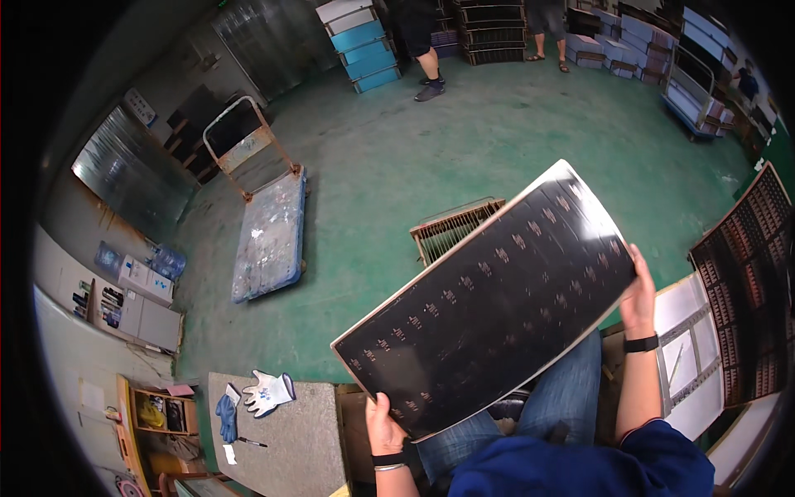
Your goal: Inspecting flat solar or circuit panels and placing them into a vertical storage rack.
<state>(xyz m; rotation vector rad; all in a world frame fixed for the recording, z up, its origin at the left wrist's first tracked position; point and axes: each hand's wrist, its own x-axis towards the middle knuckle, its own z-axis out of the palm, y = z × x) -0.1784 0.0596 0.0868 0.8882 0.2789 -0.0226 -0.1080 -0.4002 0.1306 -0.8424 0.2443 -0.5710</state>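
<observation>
Extending over the jeans-clad legs (567, 389), a black panel (489, 306) lies with its long axis from eight o'clock to two. The right hand (636, 294) grasps its two-o'clock end; from there the panel's middle bears nine o'clock. The left hand (385, 428) grasps the eight-o'clock end, middle bearing one o'clock. Both touch it; neither is nearer. Fingers beneath: hidden, curl not verifiable.
</observation>
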